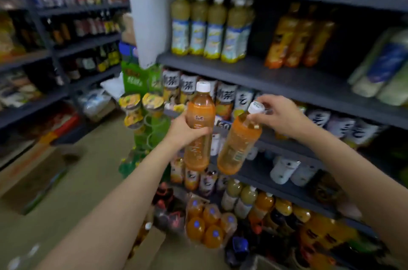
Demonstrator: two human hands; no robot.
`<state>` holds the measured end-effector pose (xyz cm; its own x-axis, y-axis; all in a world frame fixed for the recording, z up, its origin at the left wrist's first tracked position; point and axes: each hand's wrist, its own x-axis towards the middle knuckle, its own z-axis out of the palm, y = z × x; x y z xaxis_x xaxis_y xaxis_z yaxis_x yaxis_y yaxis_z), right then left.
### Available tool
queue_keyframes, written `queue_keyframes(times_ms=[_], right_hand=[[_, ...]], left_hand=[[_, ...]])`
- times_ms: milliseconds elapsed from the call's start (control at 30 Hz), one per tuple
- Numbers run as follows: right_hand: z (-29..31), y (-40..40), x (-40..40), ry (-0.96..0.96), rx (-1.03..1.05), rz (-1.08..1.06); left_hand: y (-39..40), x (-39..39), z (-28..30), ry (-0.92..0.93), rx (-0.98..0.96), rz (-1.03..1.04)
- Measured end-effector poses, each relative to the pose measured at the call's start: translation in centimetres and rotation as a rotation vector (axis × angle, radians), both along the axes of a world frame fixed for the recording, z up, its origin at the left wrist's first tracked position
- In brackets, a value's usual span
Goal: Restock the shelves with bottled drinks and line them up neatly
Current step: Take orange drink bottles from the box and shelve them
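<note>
The fingers [199,131] of the left hand [185,130] curl round the middle of an upright clear plastic bottle of orange drink with a white cap [199,124]. The right hand [278,115] pinches only the neck of a second, tilted orange bottle [239,141], at three o'clock from the first. Both hang before the dark grey metal shelf [287,84]. I judge this neck hold weak: the second bottle may slip or swing into the standing rows.
</note>
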<state>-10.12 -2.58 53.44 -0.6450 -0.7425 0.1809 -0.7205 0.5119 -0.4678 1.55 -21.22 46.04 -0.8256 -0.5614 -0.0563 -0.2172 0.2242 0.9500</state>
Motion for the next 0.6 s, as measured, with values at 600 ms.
queue_keyframes(times_ms=[600], right_hand=[[9.4, 44.2, -15.6, 0.066, -1.084, -0.7]], left_hand=[[41.1, -22.5, 11.6, 0.265, -0.285, -0.46]])
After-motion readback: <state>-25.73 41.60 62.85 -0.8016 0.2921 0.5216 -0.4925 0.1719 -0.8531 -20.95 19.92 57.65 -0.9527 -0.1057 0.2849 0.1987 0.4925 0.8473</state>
